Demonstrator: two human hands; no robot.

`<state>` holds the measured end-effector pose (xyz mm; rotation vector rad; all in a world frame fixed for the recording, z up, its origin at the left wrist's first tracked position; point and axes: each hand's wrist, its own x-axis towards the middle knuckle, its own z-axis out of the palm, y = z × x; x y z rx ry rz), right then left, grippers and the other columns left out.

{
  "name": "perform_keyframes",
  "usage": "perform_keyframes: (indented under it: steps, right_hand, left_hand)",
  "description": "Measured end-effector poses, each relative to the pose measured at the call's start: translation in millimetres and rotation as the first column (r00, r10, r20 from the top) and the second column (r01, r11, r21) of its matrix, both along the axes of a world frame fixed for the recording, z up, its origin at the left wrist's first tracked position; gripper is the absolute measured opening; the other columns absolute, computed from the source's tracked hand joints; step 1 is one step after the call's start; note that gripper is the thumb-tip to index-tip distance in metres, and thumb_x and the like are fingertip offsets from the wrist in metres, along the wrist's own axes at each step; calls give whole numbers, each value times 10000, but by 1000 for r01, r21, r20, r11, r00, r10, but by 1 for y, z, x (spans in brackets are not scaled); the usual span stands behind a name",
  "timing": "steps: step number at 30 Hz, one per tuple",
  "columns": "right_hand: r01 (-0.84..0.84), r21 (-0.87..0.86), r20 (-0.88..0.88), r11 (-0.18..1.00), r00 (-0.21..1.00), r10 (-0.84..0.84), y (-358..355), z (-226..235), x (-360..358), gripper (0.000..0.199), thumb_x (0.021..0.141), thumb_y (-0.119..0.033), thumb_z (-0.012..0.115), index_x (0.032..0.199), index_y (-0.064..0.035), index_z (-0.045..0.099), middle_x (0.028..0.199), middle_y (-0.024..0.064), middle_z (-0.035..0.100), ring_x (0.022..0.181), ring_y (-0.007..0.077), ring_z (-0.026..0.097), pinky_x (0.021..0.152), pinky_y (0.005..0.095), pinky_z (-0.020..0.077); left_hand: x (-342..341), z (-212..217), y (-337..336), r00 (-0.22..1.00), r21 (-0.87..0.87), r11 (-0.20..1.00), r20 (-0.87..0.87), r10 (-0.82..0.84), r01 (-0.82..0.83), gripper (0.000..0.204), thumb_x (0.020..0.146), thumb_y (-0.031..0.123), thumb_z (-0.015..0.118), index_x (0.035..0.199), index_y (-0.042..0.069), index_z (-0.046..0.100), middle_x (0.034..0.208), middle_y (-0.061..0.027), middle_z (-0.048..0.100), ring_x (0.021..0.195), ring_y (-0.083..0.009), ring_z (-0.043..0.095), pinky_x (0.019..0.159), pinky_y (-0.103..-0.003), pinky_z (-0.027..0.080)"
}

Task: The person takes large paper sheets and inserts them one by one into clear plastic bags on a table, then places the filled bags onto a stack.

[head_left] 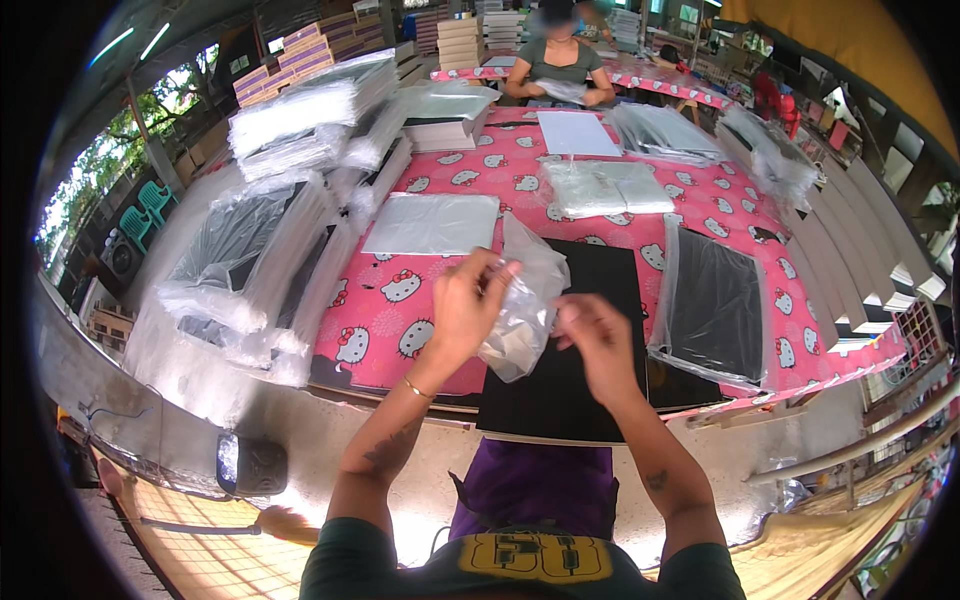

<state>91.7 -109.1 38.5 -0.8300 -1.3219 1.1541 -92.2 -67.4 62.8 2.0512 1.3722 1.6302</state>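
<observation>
A crumpled clear plastic bag (522,325) hangs above a large flat black board (600,385) at the table's near edge. My left hand (470,300) is closed on the bag's left side, thumb and fingers pinching the film. My right hand (597,338) is at the bag's right edge with its fingers curled. Motion blurs those fingertips, so I cannot tell whether they grip the film. Behind my left hand lies a flat stack of clear plastic bags (432,224). To the right of the board lies a black board in a clear plastic bag (712,300).
Tall stacks of plastic-wrapped boards (250,250) fill the left side. A row of thick grey-white boards (850,250) lines the right edge. Farther back on the pink patterned tablecloth (400,325) lie a wrapped bundle (608,188) and a white sheet (577,133). A person (560,65) sits opposite.
</observation>
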Motion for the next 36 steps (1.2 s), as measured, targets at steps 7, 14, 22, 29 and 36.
perform_keyframes:
  steps: [7, 14, 22, 29, 36]
  right_hand:
    - [-85, -260, -368, 962, 930, -17, 7, -19, -5, 188, 924, -190, 578, 1040, -53, 634, 964, 36, 658, 863, 120, 619, 723, 313, 507]
    - [34, -49, -315, 998, 948, -47, 1, -26, 14, 143, 886, -165, 644, 952, -40, 628, 822, -4, 608, 755, 67, 549, 728, 245, 456]
    - [-282, 37, -709, 959, 669, 224, 5, -16, 66, 308, 856, -67, 576, 1153, -79, 494, 996, 32, 588, 839, 153, 591, 762, 336, 504]
    - [-483, 369, 730, 794, 679, 74, -18, 65, 44, 202, 839, -79, 580, 1036, -84, 626, 1035, 94, 518, 851, 289, 590, 733, 360, 489]
    - [90, 361, 925, 928, 90, -368, -28, 85, 129, 271, 845, -303, 580, 889, -55, 679, 900, 143, 635, 769, 363, 637, 698, 435, 513]
  left_hand:
    - [34, 5, -23, 970, -181, 955, 110, -219, 236, 176, 854, 145, 646, 952, -1, 640, 698, -142, 602, 628, -241, 588, 586, -329, 460]
    - [25, -21, -12, 998, -9, 998, -2, 56, -56, 113, 858, 95, 616, 811, 6, 565, 657, -159, 583, 565, -332, 557, 522, -400, 420]
    - [0, -17, -29, 865, -13, 994, -494, 88, -109, 270, 685, -10, 607, 945, 64, 605, 976, -175, 581, 941, -352, 556, 836, -461, 414]
    - [22, 40, -40, 541, -163, 798, -655, -527, 580, 201, 716, 36, 605, 909, -5, 642, 1062, -187, 593, 1076, -333, 549, 1051, -490, 322]
    - [-20, 51, -28, 728, 159, 987, -676, 116, -11, 139, 793, 122, 605, 838, -10, 607, 1102, -242, 581, 1036, -343, 574, 943, -528, 394]
